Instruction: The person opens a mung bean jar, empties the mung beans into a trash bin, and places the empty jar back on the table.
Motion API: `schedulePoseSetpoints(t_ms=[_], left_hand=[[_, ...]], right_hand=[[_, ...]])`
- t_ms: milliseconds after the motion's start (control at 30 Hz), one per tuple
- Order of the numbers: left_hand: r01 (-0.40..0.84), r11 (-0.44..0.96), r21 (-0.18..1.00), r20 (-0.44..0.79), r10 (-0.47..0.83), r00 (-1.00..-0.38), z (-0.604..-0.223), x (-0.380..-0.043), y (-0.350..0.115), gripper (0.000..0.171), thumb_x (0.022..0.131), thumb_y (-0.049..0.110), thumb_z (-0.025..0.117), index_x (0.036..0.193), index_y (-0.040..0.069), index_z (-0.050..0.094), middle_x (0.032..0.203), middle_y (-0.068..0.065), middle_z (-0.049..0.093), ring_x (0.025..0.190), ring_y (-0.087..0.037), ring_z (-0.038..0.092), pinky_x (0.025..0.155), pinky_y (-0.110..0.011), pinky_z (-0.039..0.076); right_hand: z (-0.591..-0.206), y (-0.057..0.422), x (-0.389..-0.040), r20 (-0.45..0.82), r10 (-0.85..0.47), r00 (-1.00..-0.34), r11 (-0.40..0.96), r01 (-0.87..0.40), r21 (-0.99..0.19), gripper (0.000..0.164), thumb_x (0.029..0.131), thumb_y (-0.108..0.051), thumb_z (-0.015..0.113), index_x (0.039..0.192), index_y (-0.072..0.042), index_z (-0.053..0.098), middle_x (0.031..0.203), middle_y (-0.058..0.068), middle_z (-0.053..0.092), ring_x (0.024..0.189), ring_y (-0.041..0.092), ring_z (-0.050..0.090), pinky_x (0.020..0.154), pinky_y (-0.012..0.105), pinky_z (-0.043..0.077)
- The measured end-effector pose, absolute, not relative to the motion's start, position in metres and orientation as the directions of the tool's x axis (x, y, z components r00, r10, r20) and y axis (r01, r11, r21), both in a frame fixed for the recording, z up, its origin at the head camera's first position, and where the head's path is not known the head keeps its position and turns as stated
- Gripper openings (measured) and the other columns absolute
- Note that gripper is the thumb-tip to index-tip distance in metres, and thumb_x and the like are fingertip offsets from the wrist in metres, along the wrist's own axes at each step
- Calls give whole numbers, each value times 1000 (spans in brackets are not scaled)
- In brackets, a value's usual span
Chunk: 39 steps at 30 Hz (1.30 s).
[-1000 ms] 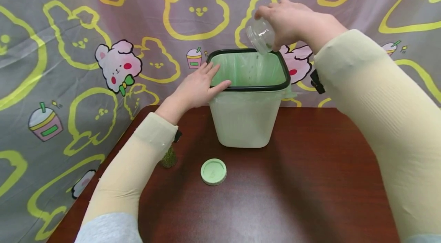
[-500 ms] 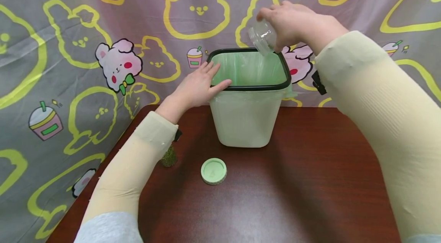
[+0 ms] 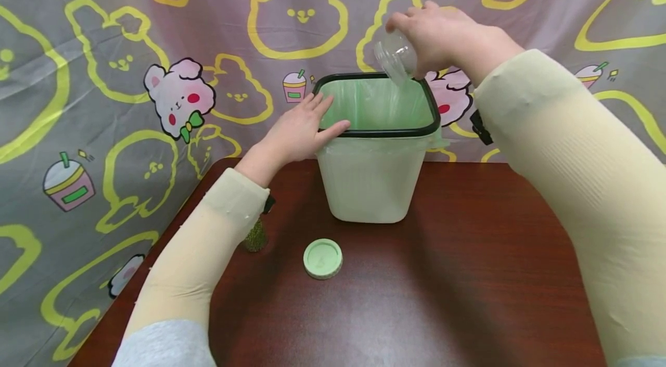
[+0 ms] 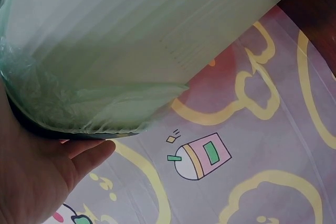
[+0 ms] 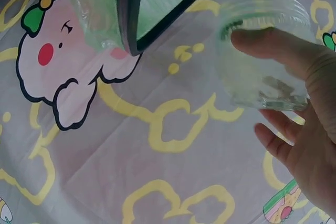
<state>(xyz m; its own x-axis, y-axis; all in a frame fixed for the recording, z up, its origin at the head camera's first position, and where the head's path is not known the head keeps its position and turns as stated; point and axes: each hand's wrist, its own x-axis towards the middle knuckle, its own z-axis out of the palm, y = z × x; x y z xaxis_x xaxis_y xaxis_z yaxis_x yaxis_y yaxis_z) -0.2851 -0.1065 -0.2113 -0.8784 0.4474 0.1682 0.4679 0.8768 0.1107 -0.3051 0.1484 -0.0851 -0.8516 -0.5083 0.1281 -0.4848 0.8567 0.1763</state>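
While the left hand (image 3: 293, 133) rests with straight, spread fingers at the front left corner of the bin (image 3: 372, 188), the right hand (image 3: 437, 37) holds a clear, glossy jar (image 3: 398, 60), its grip curled round the smooth wall with the thumb on one side. The jar is in the air near the back right corner of the bin's rim, tilted, with its ridged neck toward the opening; the right wrist view shows dark green bits near that neck.

The bin stands near the back edge of the tabletop (image 3: 473, 251), its pale body tapering to a rounded base below a black rim (image 3: 385, 133). A thin, crinkled green bag (image 3: 374, 104) lines it and folds over the outside. In front of it lies a round, pale green lid (image 3: 322, 259) with a raised border. Toward the tabletop's left edge, a grainy-looking green thing (image 3: 255, 240) stands partly hidden by the sleeve (image 3: 229, 199). The tabletop is dark reddish wood with a soft sheen.
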Motion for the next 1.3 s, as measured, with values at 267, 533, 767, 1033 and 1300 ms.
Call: schedulePoseSetpoints(t_ms=[267, 533, 767, 1033, 1300], left_hand=[[471, 876, 104, 170, 451, -876, -212, -285, -106, 85, 95, 69, 29, 155, 9, 21, 159, -16, 17, 147, -29, 8, 116, -42, 12], [475, 874, 101, 172, 455, -874, -211, -286, -108, 85, 96, 68, 28, 155, 8, 21, 159, -17, 17, 147, -30, 8, 116, -42, 11], [475, 873, 108, 173, 454, -874, -211, -286, -108, 84, 96, 68, 29, 155, 9, 21, 159, -17, 17, 147, -30, 8, 116, -42, 12], [478, 872, 106, 171, 457, -873, -213, -287, -108, 85, 95, 68, 28, 155, 9, 21, 159, -17, 17, 147, -30, 8, 116, -43, 12], [474, 874, 108, 171, 453, -875, -213, -287, -107, 85, 95, 69, 29, 155, 10, 21, 159, -16, 17, 147, -29, 7, 116, -43, 12]], right_hand=[[-79, 148, -301, 130, -496, -858, 861, -467, 200, 88, 69, -4, 78, 144, -7, 32, 141, 27, 36, 119, 49, 32, 90, 67, 37], [-77, 148, -301, 140, -501, -854, 859, -470, 203, 90, 69, -4, 78, 146, -7, 32, 144, 27, 34, 121, 50, 32, 92, 67, 36], [-78, 147, -302, 145, -516, -844, 850, -485, 205, 88, 67, -2, 78, 143, -7, 34, 141, 26, 36, 119, 49, 33, 90, 68, 38], [-84, 149, -303, 78, -511, -856, 848, -487, 207, 89, 66, 0, 79, 143, -6, 35, 137, 28, 38, 117, 50, 34, 89, 67, 38], [-78, 146, -302, 184, -531, -827, 844, -495, 208, 89, 67, -6, 81, 144, -6, 35, 139, 28, 37, 119, 50, 33, 91, 67, 38]])
